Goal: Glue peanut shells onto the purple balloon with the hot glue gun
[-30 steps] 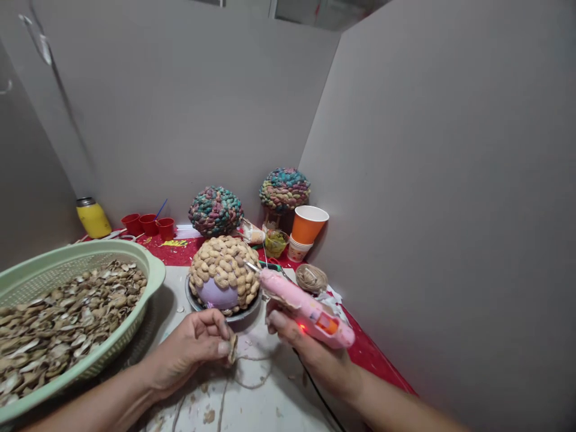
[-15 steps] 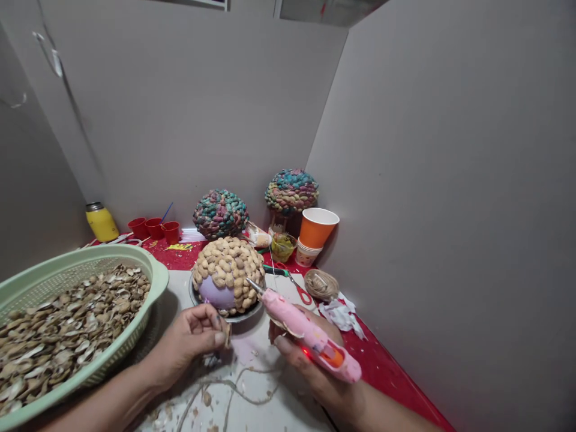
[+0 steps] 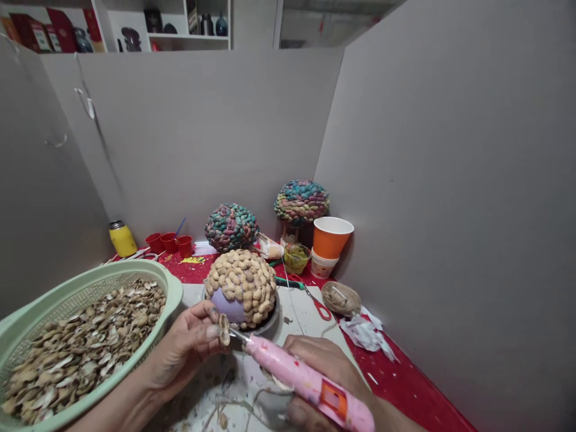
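Between the thumb and fingers of my left hand is a half peanut shell, its hollow side turned to the right. My right hand is wrapped round a pink hot glue gun. The gun's metal nozzle points left and reaches the shell's hollow, or very close to it. Just behind them a lilac ball, largely covered with peanut shells, rests in a round metal dish. A bare lilac patch faces me.
A green basket of shells stands at left. Behind are two coloured shell-covered domes, red cups, a yellow jar and an orange paper cup. Scissors, twine and crumpled tissue lie at right.
The glue gun's nozzle has moved from in front of the ball down and left to the shell. My left hand has raised the shell and turned its hollow towards the nozzle. The view has tilted up.
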A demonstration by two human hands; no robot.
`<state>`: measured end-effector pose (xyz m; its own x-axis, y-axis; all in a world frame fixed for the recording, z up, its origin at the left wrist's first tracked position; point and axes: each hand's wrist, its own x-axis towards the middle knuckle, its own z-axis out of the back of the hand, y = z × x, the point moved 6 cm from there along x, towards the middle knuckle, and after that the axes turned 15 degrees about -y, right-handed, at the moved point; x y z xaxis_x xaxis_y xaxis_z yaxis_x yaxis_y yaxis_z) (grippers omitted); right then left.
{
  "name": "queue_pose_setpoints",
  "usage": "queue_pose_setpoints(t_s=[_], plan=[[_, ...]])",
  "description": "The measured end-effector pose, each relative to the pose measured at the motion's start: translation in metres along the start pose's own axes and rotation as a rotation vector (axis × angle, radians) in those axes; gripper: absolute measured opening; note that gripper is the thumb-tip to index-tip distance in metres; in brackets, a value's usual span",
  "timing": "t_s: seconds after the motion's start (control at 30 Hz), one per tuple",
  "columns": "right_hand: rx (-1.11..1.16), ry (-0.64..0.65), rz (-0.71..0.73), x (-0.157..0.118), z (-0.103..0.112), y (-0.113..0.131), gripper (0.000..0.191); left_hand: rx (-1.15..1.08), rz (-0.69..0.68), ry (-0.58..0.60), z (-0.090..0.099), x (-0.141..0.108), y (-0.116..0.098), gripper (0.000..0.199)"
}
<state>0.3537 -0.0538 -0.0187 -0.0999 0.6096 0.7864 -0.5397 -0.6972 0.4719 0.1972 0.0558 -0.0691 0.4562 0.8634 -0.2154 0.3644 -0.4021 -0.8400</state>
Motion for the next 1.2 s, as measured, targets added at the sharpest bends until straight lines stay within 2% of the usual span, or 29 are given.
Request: queue_pose_setpoints(t_s=[0.23, 0.47, 0.87, 1.2], plan=[[-0.097, 0.062, 0.037, -0.005, -0.009, -0.004, 0.056, 0.005, 0.013, 0.040, -0.007, -0.003, 0.004, 0.024], [-0.169, 0.066, 0.081, -0.007, -0.013, -0.006, 0.059, 0.006, 0.016, 0.008, -0.004, -0.001, 0.005, 0.028], [-0.230, 0.065, 0.136, -0.006, -0.013, -0.003, 0.061, 0.021, 0.018, 0.024, -0.005, 0.001, 0.008, 0.026], [-0.223, 0.046, 0.129, -0.006, -0.012, -0.005, 0.057, 0.026, 0.023, 0.033, -0.002, 0.000, 0.012, 0.026]])
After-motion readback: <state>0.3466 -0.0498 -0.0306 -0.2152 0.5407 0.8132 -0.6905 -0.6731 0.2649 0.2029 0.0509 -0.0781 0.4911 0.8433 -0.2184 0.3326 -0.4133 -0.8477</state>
